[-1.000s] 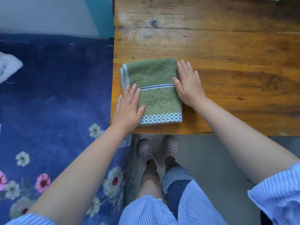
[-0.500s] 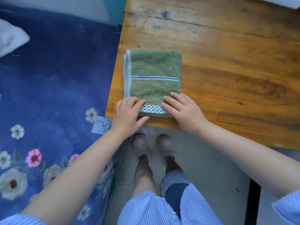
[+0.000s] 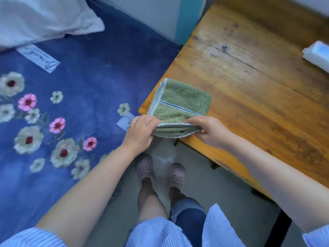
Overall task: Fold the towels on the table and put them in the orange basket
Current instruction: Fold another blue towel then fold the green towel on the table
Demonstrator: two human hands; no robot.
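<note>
A folded green towel (image 3: 181,102) with a blue stripe lies at the near left corner of the wooden table (image 3: 258,90). Its near edge is raised off the table edge, showing the stacked layers. My left hand (image 3: 140,132) grips the towel's near left corner, fingers curled over the top. My right hand (image 3: 210,131) grips the near right corner the same way. The orange basket is not in view.
A blue bedspread (image 3: 71,104) with flowers lies left of the table, with a white pillow (image 3: 41,18) at its far end. A white box-like object (image 3: 318,54) sits at the table's right edge. Below are my feet in pink clogs (image 3: 160,172) on a grey floor.
Both hands went from lying flat on the towel to its near edge, gripped it and lifted that edge. The view swung left, showing more of the bed.
</note>
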